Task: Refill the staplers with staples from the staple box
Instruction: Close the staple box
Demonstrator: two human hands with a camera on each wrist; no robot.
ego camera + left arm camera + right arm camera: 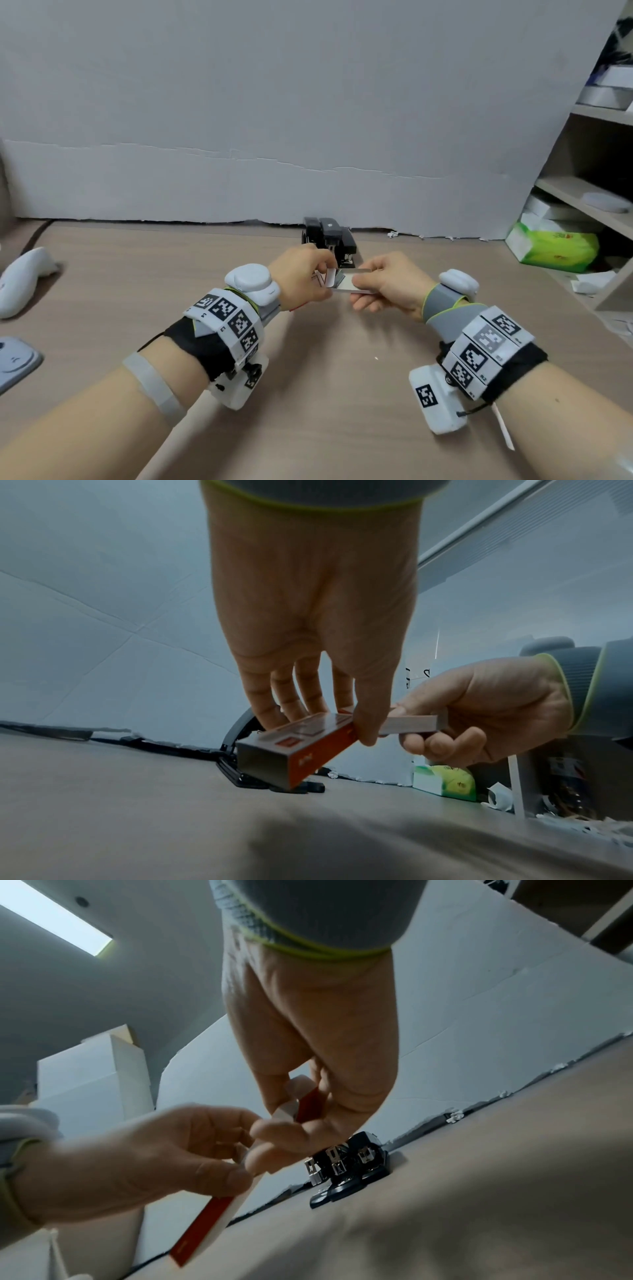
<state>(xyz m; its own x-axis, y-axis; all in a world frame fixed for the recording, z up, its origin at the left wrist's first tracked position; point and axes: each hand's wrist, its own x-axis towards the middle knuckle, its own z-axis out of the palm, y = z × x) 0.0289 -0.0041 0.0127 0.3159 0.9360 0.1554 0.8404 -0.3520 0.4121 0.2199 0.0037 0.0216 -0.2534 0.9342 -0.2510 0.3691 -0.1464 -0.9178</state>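
Both hands meet above the desk in front of several black staplers (pixel 329 240), which stand together against the white board, at least one with its top raised (pixel 346 1161). My left hand (pixel 323 277) grips the red and white staple box (pixel 301 748) between thumb and fingers, clear of the desk. My right hand (pixel 359 287) pinches a flat silver block of staples (pixel 411 723) that sticks out of the box's open end. In the right wrist view the box (pixel 205 1218) slants down from the fingers, and its open end is hidden by both hands.
A white handheld device (pixel 24 281) and a grey gadget (pixel 13 359) lie at the desk's left edge. A green tissue pack (pixel 555 246) and a shelf unit (pixel 599 192) with papers stand on the right. The white board (pixel 274 137) closes off the back.
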